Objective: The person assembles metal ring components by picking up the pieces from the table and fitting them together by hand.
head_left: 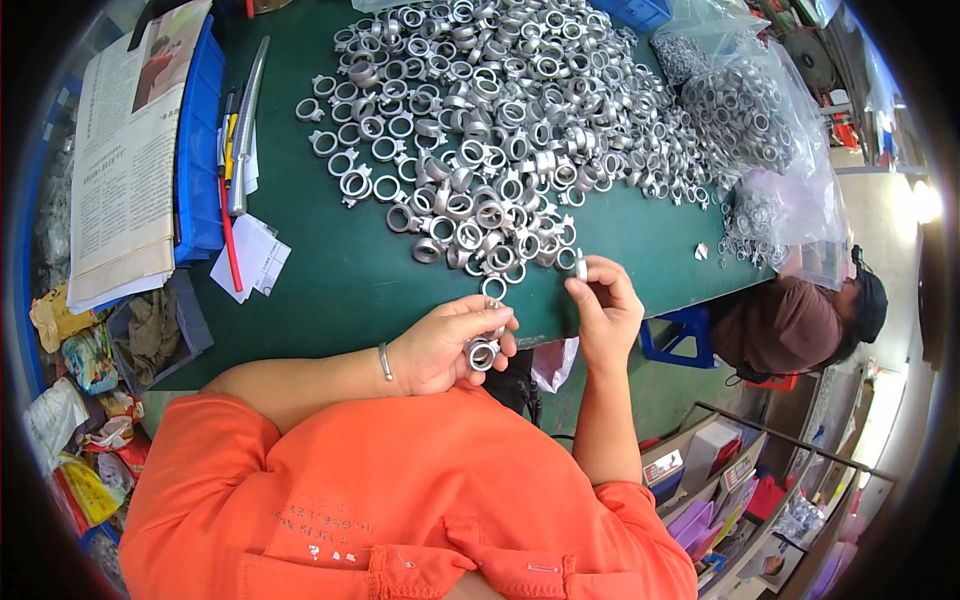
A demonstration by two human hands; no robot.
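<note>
My left hand point(450, 345) is curled at the table's near edge, holding metal rings point(481, 353) in its fingers and palm. To its right, my right hand point(607, 305) pinches a single metal ring point(581, 266) upright between thumb and fingertips. A big pile of silver-grey metal rings point(480, 140), many with a small raised head, spreads over the green table point(330, 260) beyond both hands. One ring point(494, 288) lies at the pile's near tip, just past my left hand.
At the left, a blue bin point(203, 150) bears a newspaper point(120, 150). Beside it lie a tapered metal rod point(245, 130), a red pen point(231, 235) and paper slips point(255, 258). Clear bags of rings point(745, 115) stand far right. Another person point(785, 325) sits beyond the table's right edge near a blue stool point(680, 338).
</note>
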